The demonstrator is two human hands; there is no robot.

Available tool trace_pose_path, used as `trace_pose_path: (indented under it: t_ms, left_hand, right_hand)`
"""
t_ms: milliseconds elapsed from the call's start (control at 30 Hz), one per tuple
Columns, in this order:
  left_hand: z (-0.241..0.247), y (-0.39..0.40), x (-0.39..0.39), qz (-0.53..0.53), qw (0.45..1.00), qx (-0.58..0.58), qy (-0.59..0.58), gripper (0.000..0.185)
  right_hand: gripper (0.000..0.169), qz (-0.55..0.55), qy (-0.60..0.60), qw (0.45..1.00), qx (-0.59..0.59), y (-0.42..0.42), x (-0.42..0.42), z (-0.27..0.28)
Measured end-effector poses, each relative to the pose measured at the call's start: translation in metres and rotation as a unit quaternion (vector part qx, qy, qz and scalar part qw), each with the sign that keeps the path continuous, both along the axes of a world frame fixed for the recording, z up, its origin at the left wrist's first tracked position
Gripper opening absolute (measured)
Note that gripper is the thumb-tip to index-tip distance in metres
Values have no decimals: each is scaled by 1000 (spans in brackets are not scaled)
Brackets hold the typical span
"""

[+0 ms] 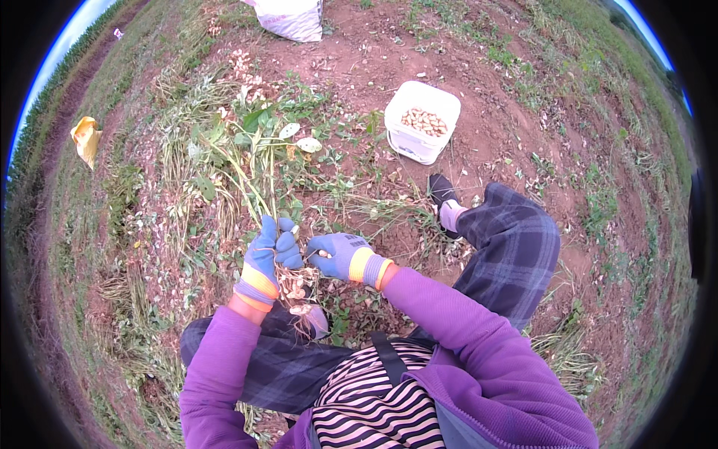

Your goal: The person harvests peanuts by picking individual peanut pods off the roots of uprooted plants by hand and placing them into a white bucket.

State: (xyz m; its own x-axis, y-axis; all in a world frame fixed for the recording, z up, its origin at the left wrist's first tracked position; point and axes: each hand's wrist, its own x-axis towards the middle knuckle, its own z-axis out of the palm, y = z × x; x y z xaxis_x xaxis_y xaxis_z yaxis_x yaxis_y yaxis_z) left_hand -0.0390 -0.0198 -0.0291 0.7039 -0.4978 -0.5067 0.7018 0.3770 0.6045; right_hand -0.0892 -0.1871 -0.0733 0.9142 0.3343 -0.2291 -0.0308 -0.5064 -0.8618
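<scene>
My left hand [273,247], in a blue-coated work glove, is closed around the stems of an uprooted peanut plant [261,160]. Its leafy tops point away from me. Below the fist hang the roots with several peanut pods [294,286]. Just right of them is my right hand [336,255], gloved the same way, its fingers pinched around a peanut pod [323,254]. Whether that pod is still joined to the plant cannot be made out. Beyond my right foot stands a square white plastic bucket [406,143], partly filled with picked peanuts [424,122].
Pulled peanut plants [207,207] lie in a heap on the left. A white woven sack [289,19] stands at the far top, and a yellow bag [86,141] is at far left. My right shoe [443,193] rests near the bucket on reddish soil [359,67].
</scene>
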Motion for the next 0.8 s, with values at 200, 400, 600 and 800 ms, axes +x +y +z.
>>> trace_pose_path:
  t_ms: [200, 400, 600, 800]
  left_hand:
    - [6, 3, 1, -15, 1000, -27, 3, 40]
    - [-1, 21, 11, -25, 988, -152, 6, 42]
    - [10, 19, 18, -27, 967, -251, 19, 44]
    - [23, 20, 23, -11, 947, -322, 19, 43]
  right_hand:
    - [29, -133, 69, 985, 81, -9, 0, -48]
    - [20, -366, 179, 880, 243, -58, 31, -65]
    - [32, -571, 174, 686, 417, -197, 143, -59]
    - [44, -635, 94, 670, 373, -238, 145, -15]
